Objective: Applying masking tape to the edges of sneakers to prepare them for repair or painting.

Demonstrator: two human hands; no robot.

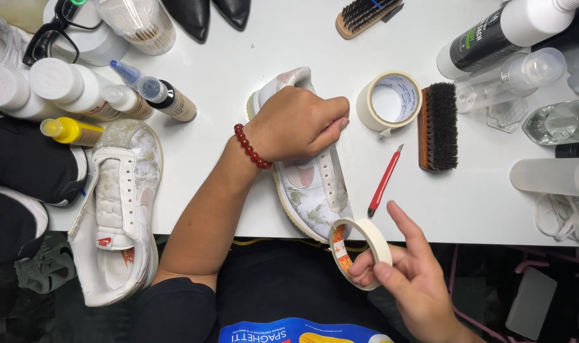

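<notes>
A dirty white sneaker lies on the white table, toe toward me. My left hand, with a red bead bracelet on the wrist, rests closed on the shoe's heel and opening and holds it down. My right hand is below the table's front edge and pinches a roll of cream masking tape between thumb and fingers, just off the shoe's toe. A second, larger tape roll stands on the table to the right of the shoe. A red pen knife lies beside it.
A matching stained sneaker hangs over the front edge at left. A dark bristle brush and another brush lie at right and top. Bottles crowd the left, more bottles the right. Black shoes sit at the back; laces far right.
</notes>
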